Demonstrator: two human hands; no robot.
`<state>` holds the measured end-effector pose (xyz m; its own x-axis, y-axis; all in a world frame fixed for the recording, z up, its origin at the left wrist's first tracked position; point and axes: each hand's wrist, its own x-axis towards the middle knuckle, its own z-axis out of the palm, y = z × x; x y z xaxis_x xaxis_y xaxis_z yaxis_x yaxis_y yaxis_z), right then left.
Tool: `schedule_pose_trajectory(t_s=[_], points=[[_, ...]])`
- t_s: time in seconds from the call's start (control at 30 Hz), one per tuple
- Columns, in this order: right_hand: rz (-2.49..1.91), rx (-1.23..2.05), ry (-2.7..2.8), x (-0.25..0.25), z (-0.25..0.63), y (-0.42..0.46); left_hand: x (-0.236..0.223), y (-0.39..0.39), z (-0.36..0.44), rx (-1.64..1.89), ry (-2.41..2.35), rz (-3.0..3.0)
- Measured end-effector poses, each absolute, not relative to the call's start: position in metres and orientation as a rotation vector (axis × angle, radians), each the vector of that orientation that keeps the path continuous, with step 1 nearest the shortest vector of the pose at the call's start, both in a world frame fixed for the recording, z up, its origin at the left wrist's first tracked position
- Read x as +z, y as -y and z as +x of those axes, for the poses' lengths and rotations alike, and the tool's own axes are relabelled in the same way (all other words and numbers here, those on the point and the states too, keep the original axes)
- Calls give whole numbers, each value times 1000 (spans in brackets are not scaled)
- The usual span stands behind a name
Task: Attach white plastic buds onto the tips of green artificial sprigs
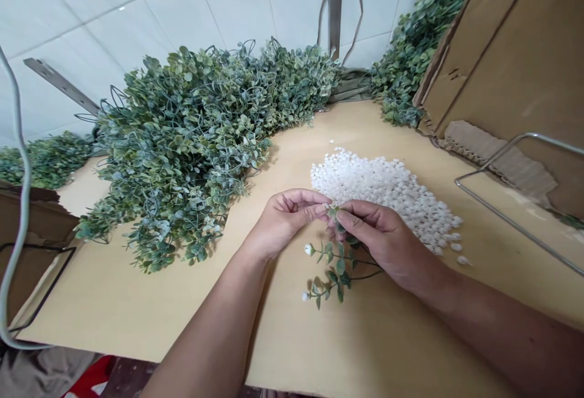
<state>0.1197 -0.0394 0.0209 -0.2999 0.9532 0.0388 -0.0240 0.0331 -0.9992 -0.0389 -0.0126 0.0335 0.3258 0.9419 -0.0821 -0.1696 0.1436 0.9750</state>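
In the head view, your right grip (387, 237) is closed at the centre of the frame, thumb and fingers clamped on a leafy sprig (340, 265). Your left grip (283, 221) comes in from the left, thumb and forefinger pinched together on the sprig's upper tip, just beside your right fingertips; whether a white bud sits between them is too small to tell. The sprig lies between and below your two grips: two of its branches spread leftward under your right fingers, each tipped with a white bud, the upper one (309, 249) and the lower one (305, 296). Its dark stems run back beneath your right palm.

Just behind your right grip, right of centre, you have a pile of white pieces (378, 182) on the tabletop (310, 355). A big heap of greenery (191, 124) fills the upper left, well apart from your right grip. A cardboard box (515, 51) stands upper right, with a bent metal rod (502, 214) near it
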Motion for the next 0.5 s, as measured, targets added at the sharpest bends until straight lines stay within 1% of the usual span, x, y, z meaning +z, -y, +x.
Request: schedule_pose_trajectory(t_s=[0.5], points=[[-1025,1406,1397,20,120,39,34,13,-38,956,-851,1081]])
